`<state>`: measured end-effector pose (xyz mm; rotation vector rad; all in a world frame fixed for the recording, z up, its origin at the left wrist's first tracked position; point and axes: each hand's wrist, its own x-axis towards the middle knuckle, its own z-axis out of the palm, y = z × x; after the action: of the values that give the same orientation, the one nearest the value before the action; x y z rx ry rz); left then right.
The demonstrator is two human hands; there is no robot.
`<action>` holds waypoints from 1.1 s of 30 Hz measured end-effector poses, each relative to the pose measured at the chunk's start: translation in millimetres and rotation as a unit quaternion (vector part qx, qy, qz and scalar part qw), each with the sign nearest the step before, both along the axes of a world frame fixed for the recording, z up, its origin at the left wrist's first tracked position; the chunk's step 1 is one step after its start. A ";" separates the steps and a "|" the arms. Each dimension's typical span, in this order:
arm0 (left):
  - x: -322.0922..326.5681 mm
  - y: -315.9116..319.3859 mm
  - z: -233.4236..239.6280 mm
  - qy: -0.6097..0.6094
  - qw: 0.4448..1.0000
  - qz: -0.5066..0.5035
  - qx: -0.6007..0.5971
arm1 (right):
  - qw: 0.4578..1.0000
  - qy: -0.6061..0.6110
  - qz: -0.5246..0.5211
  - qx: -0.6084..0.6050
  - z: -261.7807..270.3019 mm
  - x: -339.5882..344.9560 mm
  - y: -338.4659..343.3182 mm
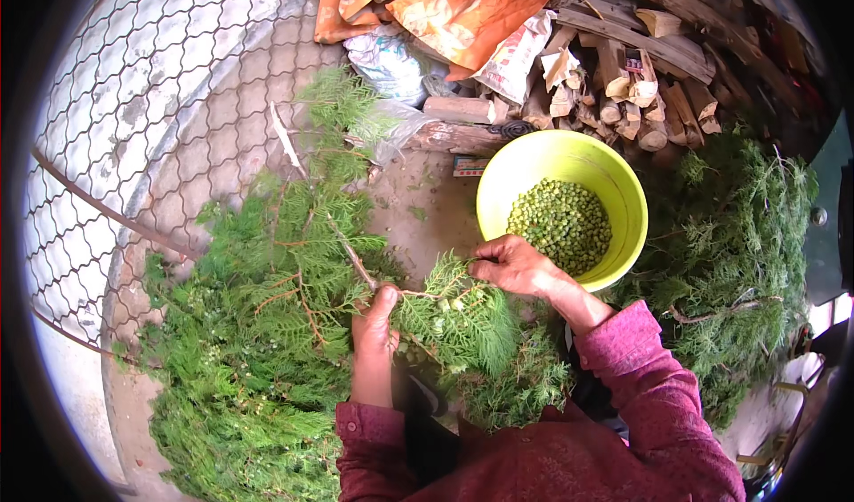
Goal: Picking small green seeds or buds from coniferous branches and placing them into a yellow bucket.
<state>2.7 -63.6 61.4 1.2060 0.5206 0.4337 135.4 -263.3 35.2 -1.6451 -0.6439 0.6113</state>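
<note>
My left hand [377,335] grips a cut conifer branch [353,255], its thumb lying along the woody stem. A leafy side sprig [460,315] with flat, scale-like foliage and a few pale green cones [450,304] extends to the right of that hand. My right hand [517,265] is at the sprig's upper right edge, with thumb and fingers drawn close together; whether they pinch something small is hidden. Just beyond the right hand stands a yellow-green plastic bucket [490,188], partly filled with small green cones [560,225].
A large heap of conifer branches [247,395] lies to my left, and another pile [727,275] to my right. Split firewood [620,101], an orange sheet [467,18] and white sacks [387,65] are stacked ahead. Wire mesh [180,95] runs along the left.
</note>
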 end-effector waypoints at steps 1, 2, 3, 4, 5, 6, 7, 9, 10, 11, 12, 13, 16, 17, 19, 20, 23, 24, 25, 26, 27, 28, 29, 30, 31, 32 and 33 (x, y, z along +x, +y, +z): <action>0.1 -0.9 1.1 0.024 1.000 0.001 -0.002 | 0.998 -0.044 -0.015 -0.043 -2.0 -0.6 0.1; 1.9 -3.0 0.7 0.057 0.998 0.028 0.015 | 0.993 -0.096 -0.021 -0.065 -3.7 0.3 -0.8; 3.1 -4.5 0.1 0.023 1.000 0.004 0.010 | 0.995 -0.072 -0.051 -0.056 -5.3 1.6 -1.4; 6.0 -7.8 -2.3 -0.003 1.000 0.006 0.025 | 0.995 -0.047 -0.071 -0.050 -6.7 3.2 -1.5; 8.4 -9.5 -4.1 -0.030 0.999 0.008 0.040 | 0.995 -0.023 -0.092 -0.043 -7.7 4.9 -1.8; 8.3 -10.3 -5.3 -0.011 0.999 0.013 0.038 | 0.992 -0.037 -0.118 -0.036 -8.4 6.4 -1.0; 7.6 -10.7 -6.5 -0.015 0.999 -0.004 0.042 | 0.988 -0.051 -0.143 -0.030 -8.6 8.3 -0.2; 4.8 -10.6 -8.4 -0.018 0.998 -0.024 0.048 | 0.979 -0.054 -0.191 -0.046 -7.7 11.3 -0.1; 2.7 -5.9 -7.0 -0.039 0.996 -0.039 0.074 | 0.938 -0.223 -0.234 -0.125 -5.9 15.3 -5.5; 1.5 -3.7 -7.0 -0.050 0.997 -0.017 0.053 | 0.933 -0.234 -0.259 -0.091 -4.2 18.6 -8.5; -2.5 1.2 -5.1 -0.024 0.999 -0.016 0.044 | 0.959 -0.134 -0.251 -0.014 -2.2 21.4 -12.3; -4.9 4.2 -4.5 0.012 0.999 0.009 0.042 | 0.970 -0.023 -0.233 0.061 -0.8 23.3 -15.7; -7.7 9.1 -5.1 -0.052 0.997 -0.066 0.002 | 0.937 0.280 -0.130 0.162 1.7 27.2 -24.3; -7.6 9.1 -6.0 -0.052 0.997 -0.062 -0.008 | 0.910 0.349 -0.095 0.200 1.7 27.5 -23.9; -7.0 8.5 -7.4 -0.060 0.996 -0.059 -0.008 | 0.891 0.400 -0.003 0.216 0.8 24.6 -21.3; -7.4 9.2 -7.2 -0.051 0.997 -0.058 -0.015 | 0.897 0.394 0.027 0.199 0.7 23.8 -18.5; -8.3 11.8 -6.0 -0.029 0.997 -0.076 -0.017 | 0.920 0.361 0.070 0.136 1.1 18.2 -10.0; -8.3 12.5 -6.0 -0.028 0.996 -0.078 -0.014 | 0.922 0.362 0.074 0.120 1.4 15.4 -7.9; -8.4 13.0 -6.1 -0.025 0.996 -0.081 -0.018 | 0.922 0.364 0.082 0.108 2.1 13.5 -6.5; -8.4 13.7 -6.2 -0.031 0.995 -0.088 -0.017 | 0.926 0.355 0.086 0.093 2.5 11.0 -4.9; -7.9 13.8 -6.8 -0.035 0.994 -0.097 -0.023 | 0.927 0.351 0.089 0.094 3.3 10.1 -4.2; -7.6 13.7 -7.4 -0.033 0.994 -0.100 -0.034 | 0.926 0.350 0.099 0.099 3.9 9.2 -3.9; -6.8 13.1 -8.5 -0.036 0.993 -0.109 -0.021 | 0.923 0.347 0.120 0.118 4.3 9.0 -3.7; -7.1 11.9 -9.5 -0.033 0.993 -0.112 -0.014 | 0.915 0.358 0.123 0.136 4.4 8.5 -3.3; -7.5 11.0 -10.0 -0.031 0.993 -0.115 -0.006 | 0.916 0.358 0.118 0.140 4.4 8.7 -3.1; -5.8 9.9 -11.2 -0.042 0.993 -0.113 -0.003 | 0.912 0.359 0.126 0.154 4.2 8.9 -3.4; -5.3 9.5 -11.7 -0.050 0.992 -0.119 -0.005 | 0.914 0.362 0.114 0.141 3.7 9.3 -3.2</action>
<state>-2.6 -54.1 49.8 1.2136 0.2883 0.2862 144.7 -266.5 38.9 -0.9672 -0.3449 1.1645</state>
